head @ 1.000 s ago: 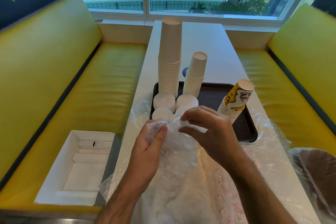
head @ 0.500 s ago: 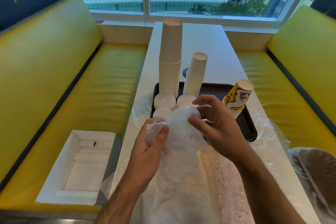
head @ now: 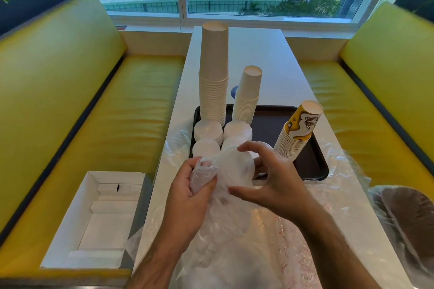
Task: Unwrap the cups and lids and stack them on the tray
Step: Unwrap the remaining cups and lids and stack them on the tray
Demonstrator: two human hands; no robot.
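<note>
Both hands gripping wrapped lids

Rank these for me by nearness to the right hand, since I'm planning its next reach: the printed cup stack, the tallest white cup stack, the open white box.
From the right hand, in the head view:
1. Printed cup stack, just beyond it on the tray's right side.
2. Tallest white cup stack, farther back at the tray's far left.
3. Open white box, off the table on the left bench.

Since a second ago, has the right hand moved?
Yes. The right hand opened around the wrapped lids, shifting right, toward the printed cups.
</note>
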